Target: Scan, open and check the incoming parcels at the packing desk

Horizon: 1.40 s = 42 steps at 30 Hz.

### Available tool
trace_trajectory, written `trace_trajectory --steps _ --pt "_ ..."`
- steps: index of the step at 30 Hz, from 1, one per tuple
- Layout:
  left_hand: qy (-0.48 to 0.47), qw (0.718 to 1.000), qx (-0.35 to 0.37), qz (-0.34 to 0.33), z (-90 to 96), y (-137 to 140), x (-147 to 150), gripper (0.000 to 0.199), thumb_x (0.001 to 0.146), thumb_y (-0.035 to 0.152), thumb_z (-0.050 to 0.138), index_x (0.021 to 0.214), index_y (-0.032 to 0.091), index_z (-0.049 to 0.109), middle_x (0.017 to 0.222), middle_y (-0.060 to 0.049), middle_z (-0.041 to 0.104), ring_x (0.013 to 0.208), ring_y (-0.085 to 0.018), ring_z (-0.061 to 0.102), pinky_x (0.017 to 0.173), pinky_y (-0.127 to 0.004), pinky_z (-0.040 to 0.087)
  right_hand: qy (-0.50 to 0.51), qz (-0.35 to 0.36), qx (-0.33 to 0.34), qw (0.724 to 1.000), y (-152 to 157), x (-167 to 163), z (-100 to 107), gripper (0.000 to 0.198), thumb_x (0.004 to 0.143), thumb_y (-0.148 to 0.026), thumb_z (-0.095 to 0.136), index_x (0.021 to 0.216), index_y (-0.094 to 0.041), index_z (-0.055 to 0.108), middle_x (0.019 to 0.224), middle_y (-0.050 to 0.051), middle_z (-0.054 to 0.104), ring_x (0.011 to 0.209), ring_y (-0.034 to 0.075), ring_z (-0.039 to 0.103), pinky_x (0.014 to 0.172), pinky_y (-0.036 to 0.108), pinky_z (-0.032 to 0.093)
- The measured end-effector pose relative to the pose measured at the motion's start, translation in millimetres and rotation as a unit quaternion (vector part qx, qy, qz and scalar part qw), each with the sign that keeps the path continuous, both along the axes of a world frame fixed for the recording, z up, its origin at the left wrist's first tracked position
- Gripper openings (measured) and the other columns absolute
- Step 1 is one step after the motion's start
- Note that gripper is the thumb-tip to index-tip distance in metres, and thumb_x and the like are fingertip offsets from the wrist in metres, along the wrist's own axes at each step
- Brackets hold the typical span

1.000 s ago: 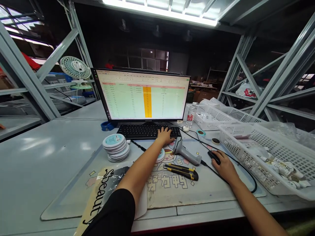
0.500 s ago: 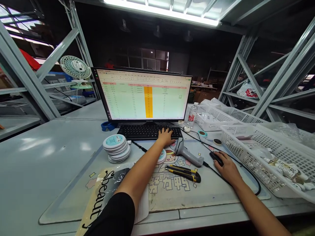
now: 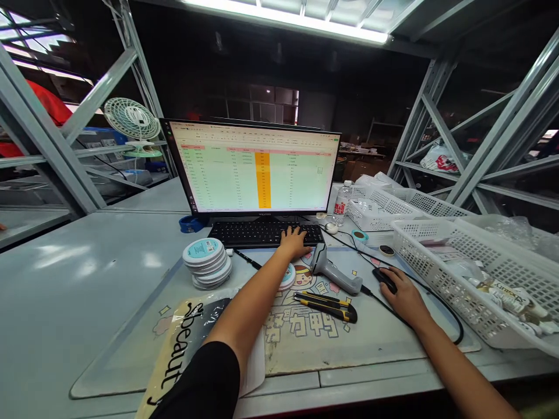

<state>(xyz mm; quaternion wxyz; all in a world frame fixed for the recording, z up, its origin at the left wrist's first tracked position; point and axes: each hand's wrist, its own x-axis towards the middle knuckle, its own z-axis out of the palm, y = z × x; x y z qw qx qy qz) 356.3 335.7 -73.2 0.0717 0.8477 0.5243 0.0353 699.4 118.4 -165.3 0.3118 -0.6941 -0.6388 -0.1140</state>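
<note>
Only the view shifts slightly since the earlier frame; both hands stay put and nothing on the table (image 3: pixel 52 302) visibly moves. With the centre of the mat (image 3: pixel 371 331) as a clock and twelve at the far side, the monitor (image 3: pixel 253 166) stands at twelve, probably so its sheet faces the person squarely. A white basket (image 3: pixel 430 280) at three hems in the right side. The keyboard (image 3: pixel 244 234) lies below the monitor; the left hand (image 3: pixel 293 241) rests spread on its right end, grasping nothing, that forearm crossing over a plastic bag (image 3: pixel 187 337) at eight. The right hand (image 3: pixel 400 294), at two, curls round the mouse (image 3: pixel 381 278), seemingly set aside there for room. A stack of round tubs (image 3: pixel 206 262) sits at ten; the scanner (image 3: pixel 338 276) and, smaller, box cutters (image 3: pixel 334 312) lie between the hands, limiting the mouse's leftward travel.
</note>
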Motion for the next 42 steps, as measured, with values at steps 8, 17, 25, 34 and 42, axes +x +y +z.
trace_trajectory --steps 8,17,25,34,42 --pt "-0.001 1.000 0.000 -0.001 1.9 -2 0 0.083 0.095 0.064 0.060 0.167 0.027 0.038 0.179 -0.013 0.021 0.165 -0.046 0.012 0.132 -0.066 0.019 0.002 -0.002 -0.006 1.000 0 0 1 0.050 0.099 -0.048 0.049 0.136 -0.022 0.072 0.146 0.015 0.063 0.129 0.036 0.065 0.108 0.052 0.056" --pt "-0.001 1.000 0.000 -0.001 2.7 -3 -1 0.084 0.096 0.065 0.060 0.167 0.027 0.037 0.179 -0.013 0.021 0.165 -0.046 0.013 0.132 -0.065 0.020 0.002 0.003 -0.007 1.000 -1 -2 4 0.051 0.099 -0.047 0.048 0.135 -0.020 0.072 0.146 0.015 0.063 0.129 0.036 0.065 0.110 0.052 0.055" --pt "-0.004 1.000 -0.002 -0.001 5.7 -6 -1 0.082 0.097 0.062 0.063 0.167 0.026 0.038 0.179 -0.014 0.022 0.165 -0.046 0.013 0.132 -0.065 0.020 0.004 0.009 -0.011 1.000 -2 -3 5 0.053 0.100 -0.049 0.047 0.136 -0.019 0.072 0.147 0.016 0.062 0.128 0.036 0.065 0.109 0.053 0.056" --pt "-0.048 0.998 0.042 -0.014 29.2 -20 -2 0.070 0.101 0.053 0.064 0.161 0.020 0.048 0.173 -0.018 0.034 0.161 -0.046 0.028 0.128 -0.062 0.030 0.009 0.005 -0.022 1.000 -2 -4 5 0.056 0.099 -0.050 0.046 0.137 -0.019 0.072 0.148 0.017 0.061 0.131 0.036 0.064 0.112 0.052 0.054" --pt "-0.161 0.971 0.150 -0.089 130.7 -103 -12 0.053 0.108 0.054 0.058 0.146 0.018 0.061 0.142 -0.014 0.069 0.132 -0.035 0.065 0.107 -0.046 0.055 0.006 0.010 -0.032 0.999 0 2 0 0.055 0.099 -0.054 0.047 0.138 -0.024 0.072 0.150 0.013 0.061 0.127 0.034 0.067 0.104 0.050 0.059"
